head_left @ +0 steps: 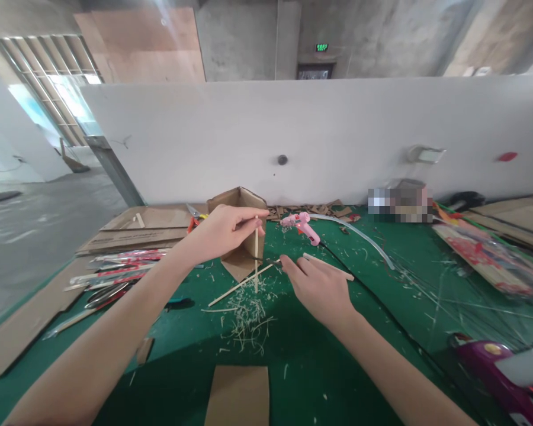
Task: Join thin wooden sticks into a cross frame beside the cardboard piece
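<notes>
My left hand (236,229) pinches the top of a thin wooden stick (256,266), which hangs upright over a pile of pale shavings (249,316). My right hand (313,281) is closed around a small dark-bladed tool (270,261) whose tip reaches the stick; its handle is hidden in the fingers. Another thin stick (233,290) lies slanted on the green table behind the upright one. Just behind my left hand stands an open cardboard box (240,262). A flat pale strip (344,275) shows beyond my right hand.
A pink glue gun (308,228) with a black cord lies behind my right hand. Wrapped sticks and scissors (111,294) lie left, cardboard (240,396) in front, a purple device (493,367) at right. A white partition (337,130) stands behind.
</notes>
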Demonstrator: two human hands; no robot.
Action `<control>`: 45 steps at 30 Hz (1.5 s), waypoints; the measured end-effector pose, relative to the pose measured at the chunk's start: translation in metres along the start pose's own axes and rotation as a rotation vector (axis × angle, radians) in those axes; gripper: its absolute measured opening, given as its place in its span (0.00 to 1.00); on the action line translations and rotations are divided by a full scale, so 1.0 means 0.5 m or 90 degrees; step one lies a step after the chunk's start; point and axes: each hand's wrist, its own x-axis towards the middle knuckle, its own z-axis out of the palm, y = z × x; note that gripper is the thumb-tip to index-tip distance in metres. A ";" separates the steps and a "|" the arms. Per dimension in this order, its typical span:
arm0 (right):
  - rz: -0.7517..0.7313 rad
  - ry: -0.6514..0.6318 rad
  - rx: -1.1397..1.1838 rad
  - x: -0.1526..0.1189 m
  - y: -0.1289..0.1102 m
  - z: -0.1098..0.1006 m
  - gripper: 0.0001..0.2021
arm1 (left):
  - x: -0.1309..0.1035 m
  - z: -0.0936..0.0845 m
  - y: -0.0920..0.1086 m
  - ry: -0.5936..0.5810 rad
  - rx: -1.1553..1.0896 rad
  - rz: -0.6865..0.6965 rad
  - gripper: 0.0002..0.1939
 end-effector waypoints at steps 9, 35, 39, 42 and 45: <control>-0.008 -0.020 0.003 -0.002 -0.003 0.004 0.15 | -0.002 0.000 -0.002 -0.002 -0.006 0.026 0.18; -0.057 -0.121 0.064 -0.010 -0.012 -0.002 0.12 | 0.003 -0.002 0.000 0.017 0.041 0.038 0.15; -0.003 -0.077 0.032 -0.015 -0.009 0.000 0.14 | 0.003 -0.002 0.001 0.012 0.041 0.031 0.15; 0.011 -0.062 0.028 -0.016 -0.007 0.001 0.14 | 0.004 0.000 0.001 0.011 0.040 0.027 0.15; -0.054 -0.106 0.055 -0.013 -0.008 0.000 0.12 | 0.005 0.001 0.001 0.009 0.028 0.017 0.14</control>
